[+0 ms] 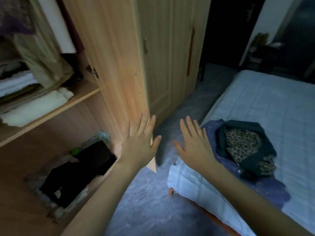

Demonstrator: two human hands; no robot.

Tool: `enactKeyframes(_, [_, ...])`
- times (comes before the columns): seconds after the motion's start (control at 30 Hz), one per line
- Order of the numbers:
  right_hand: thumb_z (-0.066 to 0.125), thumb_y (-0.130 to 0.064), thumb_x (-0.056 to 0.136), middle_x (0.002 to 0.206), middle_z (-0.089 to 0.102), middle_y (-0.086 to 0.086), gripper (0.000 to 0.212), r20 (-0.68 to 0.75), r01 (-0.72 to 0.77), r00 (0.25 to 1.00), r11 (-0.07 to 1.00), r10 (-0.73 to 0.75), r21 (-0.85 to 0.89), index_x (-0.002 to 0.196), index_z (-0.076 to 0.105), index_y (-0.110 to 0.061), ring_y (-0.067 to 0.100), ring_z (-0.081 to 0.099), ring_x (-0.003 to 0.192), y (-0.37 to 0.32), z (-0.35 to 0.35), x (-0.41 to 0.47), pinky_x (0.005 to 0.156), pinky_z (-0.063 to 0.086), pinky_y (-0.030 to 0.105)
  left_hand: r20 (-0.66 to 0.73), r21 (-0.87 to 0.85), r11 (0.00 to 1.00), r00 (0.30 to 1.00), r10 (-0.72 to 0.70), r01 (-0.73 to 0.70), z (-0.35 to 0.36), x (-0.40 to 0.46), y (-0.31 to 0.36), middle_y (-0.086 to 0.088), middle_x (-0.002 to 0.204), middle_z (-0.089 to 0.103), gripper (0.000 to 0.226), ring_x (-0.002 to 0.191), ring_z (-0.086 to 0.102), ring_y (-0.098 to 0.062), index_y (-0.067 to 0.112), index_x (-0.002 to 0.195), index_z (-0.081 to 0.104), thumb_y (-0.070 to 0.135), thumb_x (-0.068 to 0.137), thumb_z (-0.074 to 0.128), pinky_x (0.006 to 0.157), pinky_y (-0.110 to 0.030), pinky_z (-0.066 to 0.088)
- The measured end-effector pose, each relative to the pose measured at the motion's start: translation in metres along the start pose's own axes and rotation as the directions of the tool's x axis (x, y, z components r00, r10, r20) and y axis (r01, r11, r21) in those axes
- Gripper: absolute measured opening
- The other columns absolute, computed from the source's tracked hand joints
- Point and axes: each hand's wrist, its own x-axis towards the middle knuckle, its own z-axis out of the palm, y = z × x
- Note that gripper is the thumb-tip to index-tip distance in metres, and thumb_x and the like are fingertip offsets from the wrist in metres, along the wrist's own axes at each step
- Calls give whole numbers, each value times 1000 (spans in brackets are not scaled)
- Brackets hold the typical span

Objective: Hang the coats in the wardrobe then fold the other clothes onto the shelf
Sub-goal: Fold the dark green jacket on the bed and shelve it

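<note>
Two bare hands reach forward, both with fingers straight and spread, neither grip holding anything. The left hand [141, 142] lies in front of the near lower edge of an open light-wood wardrobe door [119, 65] with a fine vertical grain; whether the palm touches the wood cannot be told. The right hand [194, 143] hovers above the near left corner of a bed covered in a pale blue quilted sheet [272, 103].

On that corner, just right of the right hand, lies a crumpled dark green garment with a leopard-print lining [245, 147], resting on a dark blue textured cloth [265, 186] spread over the sheet. Its exact shape is hard to make out.

To the left, the open wardrobe shows a light-wood shelf [81, 97] carrying folded white and beige fabrics [37, 103], blurred and cut off at the left edge. Above them hang a beige garment [42, 53] and a white one [56, 24], their tops out of view. Below the shelf, at the wardrobe's bottom, a black cloth [80, 171] lies among crinkled, indistinct wrappings.

Farther off stand closed wardrobe doors [167, 57] with slim handles. The mottled grey-blue floor [150, 198] runs between wardrobe and bed. The far right is dark and unclear. No writing can be read.
</note>
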Motion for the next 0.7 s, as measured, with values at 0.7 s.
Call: enactKeyframes(0.7, [55,-37,92,162,8,6,74,-182,-572,806,821,564,10,153,20,-14,28,8,149,131,-33,-170,117,14,48,49,-290,766,790,611,-574,55,-7,187,-4,162,12,69,150,9,-20,20,151,30,57,94,21,116,-49,3])
